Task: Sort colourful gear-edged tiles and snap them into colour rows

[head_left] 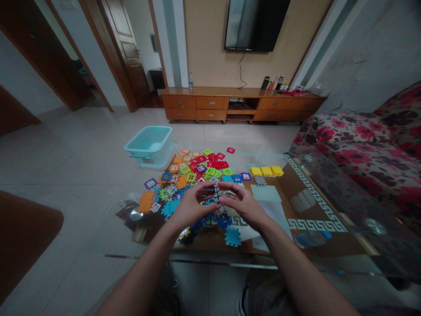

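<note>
The left hand [190, 202] and the right hand [246, 203] are holding a gray stack [216, 193] between them above the glass table [315, 252]. The stack is standing roughly upright, showing a narrow edge, and is sitting right at the fingertips rather than deep in either palm. The left fingers are curving in from one side, with the thumb pressing low on the stack and the forefinger reaching near its top; the right fingers are mirroring this from the other side, thumb and forefinger parted only a little and both touching or nearly touching it. The remaining fingers are partly hiding behind the stack, so their exact contact cannot be told. Below the hands, a dark blue piece [223, 220] and a light blue piece [233, 237] are lying, while a gray piece [259, 181] is resting beyond the right hand, just beside the yellow pieces [266, 171].
</note>
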{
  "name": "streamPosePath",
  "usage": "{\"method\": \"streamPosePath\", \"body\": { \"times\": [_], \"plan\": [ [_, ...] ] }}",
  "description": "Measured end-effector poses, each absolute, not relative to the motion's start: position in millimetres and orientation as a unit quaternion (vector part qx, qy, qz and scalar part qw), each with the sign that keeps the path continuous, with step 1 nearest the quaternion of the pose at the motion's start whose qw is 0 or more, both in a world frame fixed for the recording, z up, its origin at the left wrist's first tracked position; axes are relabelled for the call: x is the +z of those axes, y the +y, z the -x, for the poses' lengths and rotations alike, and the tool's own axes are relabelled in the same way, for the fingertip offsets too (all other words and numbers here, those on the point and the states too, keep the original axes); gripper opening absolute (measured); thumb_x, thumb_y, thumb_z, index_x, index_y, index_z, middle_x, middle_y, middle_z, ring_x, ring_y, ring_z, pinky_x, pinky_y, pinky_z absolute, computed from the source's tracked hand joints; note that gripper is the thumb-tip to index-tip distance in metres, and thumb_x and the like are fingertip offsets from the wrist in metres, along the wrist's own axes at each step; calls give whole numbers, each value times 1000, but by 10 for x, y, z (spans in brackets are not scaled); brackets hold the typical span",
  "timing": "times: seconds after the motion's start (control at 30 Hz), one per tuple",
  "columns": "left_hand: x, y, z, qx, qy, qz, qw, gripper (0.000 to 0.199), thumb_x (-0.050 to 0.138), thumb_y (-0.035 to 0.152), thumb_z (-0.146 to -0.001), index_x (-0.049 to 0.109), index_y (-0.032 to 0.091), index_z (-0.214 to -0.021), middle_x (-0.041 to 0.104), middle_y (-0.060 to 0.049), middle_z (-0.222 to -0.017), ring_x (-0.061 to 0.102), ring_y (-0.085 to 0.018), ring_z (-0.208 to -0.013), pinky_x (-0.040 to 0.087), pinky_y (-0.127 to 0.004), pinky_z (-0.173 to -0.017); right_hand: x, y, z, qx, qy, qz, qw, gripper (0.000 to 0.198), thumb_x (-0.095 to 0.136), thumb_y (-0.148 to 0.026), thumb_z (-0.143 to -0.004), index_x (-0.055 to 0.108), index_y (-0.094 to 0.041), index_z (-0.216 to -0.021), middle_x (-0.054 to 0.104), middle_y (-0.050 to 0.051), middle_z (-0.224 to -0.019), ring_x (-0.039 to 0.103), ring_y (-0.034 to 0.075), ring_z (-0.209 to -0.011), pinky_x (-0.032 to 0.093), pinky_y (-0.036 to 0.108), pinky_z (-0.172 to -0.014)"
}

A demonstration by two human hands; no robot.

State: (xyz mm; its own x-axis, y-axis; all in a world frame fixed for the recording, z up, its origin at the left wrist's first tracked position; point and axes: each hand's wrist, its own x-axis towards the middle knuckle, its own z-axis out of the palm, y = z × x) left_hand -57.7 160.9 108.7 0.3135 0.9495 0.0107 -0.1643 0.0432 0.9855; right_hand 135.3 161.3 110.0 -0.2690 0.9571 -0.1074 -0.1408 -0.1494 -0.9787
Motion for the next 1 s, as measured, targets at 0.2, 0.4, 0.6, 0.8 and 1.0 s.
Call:
{"method": "streamPosePath", "body": {
  "times": [0.2, 0.4, 0.6, 0.8, 1.0],
  "plan": [
    [1121, 1594, 572, 454, 379, -556, 584, 54, 81, 10, -65, 68, 18, -116, 71, -14, -116, 69, -26, -107, 53, -43, -99, 1118, 1596, -1349, 641, -482, 413, 431, 44, 84, -29, -67, 69, -25, -108, 72, 5, -106, 68, 19, -97, 56, 36, -88],
    [1125, 1588, 573, 453, 384, -571, 567, 50, 80, 12, -66, 68, 19, -114, 72, -13, -113, 70, -25, -106, 53, -44, -99, 1145, 1588, -1342, 637, -487, 415, 430, 44, 86, -28, -64, 70, -25, -105, 73, 4, -104, 68, 20, -95, 57, 36, -84],
    [1129, 1588, 584, 451, 390, -585, 550, 51, 80, 14, -66, 69, 19, -116, 72, -13, -115, 70, -25, -106, 52, -43, -100, 1125, 1585, -1345, 635, -499, 410, 423, 44, 85, -30, -66, 71, -26, -108, 74, 4, -101, 69, 20, -95, 57, 37, -85],
    [1116, 1584, 608, 440, 393, -617, 520, 49, 78, 19, -72, 68, 20, -119, 71, -13, -118, 69, -24, -108, 52, -41, -101, 1068, 1594, -1358, 629, -503, 416, 422, 43, 85, -28, -67, 72, -28, -109, 75, 3, -99, 69, 19, -92, 57, 36, -83],
    [1120, 1583, 616, 442, 392, -615, 522, 49, 78, 18, -71, 70, 20, -119, 71, -13, -119, 69, -25, -107, 53, -43, -100, 1050, 1596, -1361, 622, -509, 419, 423, 42, 85, -29, -68, 72, -28, -108, 75, 3, -98, 69, 20, -91, 57, 38, -83]
  ]
}}
